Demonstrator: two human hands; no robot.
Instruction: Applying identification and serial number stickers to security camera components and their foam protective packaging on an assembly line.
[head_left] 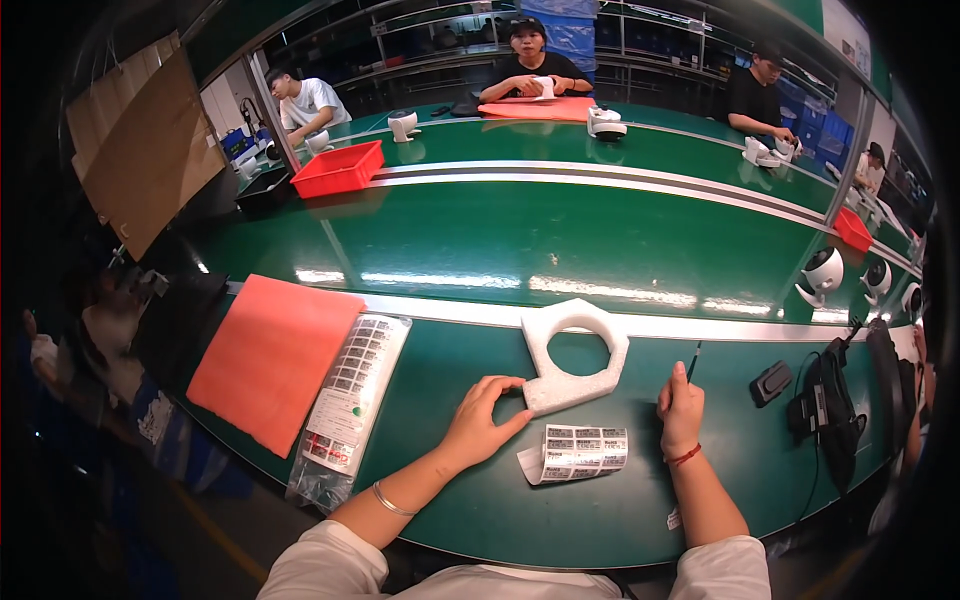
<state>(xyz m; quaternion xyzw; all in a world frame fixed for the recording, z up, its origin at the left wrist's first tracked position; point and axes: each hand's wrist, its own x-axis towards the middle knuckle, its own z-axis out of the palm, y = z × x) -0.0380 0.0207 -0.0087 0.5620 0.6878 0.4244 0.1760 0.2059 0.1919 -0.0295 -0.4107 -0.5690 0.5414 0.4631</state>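
White foam frame, touching left hand, apart from right hand

A factory workroom seen through a wide fisheye lens, its edges bending into black. In front, a matte dark-green workbench curves across the view, bordered by a pale straight strip. Beyond it runs a long, glossy green surface, streaked with white light reflections. Slanting grey metal posts frame both sides. At left hangs a large brown cardboard sheet. Behind stand dim metal racks and stacked blue containers. Lower left, a faint yellow line crosses the dark floor
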